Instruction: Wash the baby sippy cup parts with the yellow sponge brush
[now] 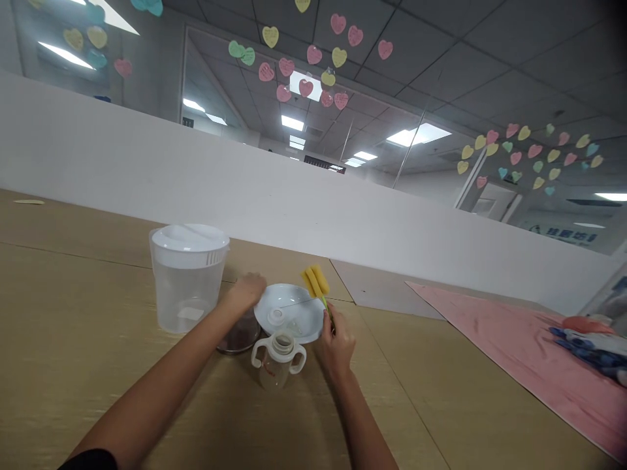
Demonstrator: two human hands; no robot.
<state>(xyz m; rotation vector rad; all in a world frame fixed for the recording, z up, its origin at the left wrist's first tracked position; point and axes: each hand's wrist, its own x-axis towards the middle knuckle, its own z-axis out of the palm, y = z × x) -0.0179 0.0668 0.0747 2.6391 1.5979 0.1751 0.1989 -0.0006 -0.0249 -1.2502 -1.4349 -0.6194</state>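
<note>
My right hand is closed round the green handle of a brush whose yellow sponge head points up beside the bowl. At the left rim of the white bowl is my left hand, blurred, its fingers too unclear to read. A white ring-like part and a small clear piece lie in the bowl. In front of it stands an open baby bottle with two white handles. Under my left forearm sits a dark round container, partly hidden.
A clear plastic bucket with a white lid stands to the left. Pink cloth covers the right side, with blue and red items on it. A low white wall runs behind the wooden table, below glass with heart-shaped notes.
</note>
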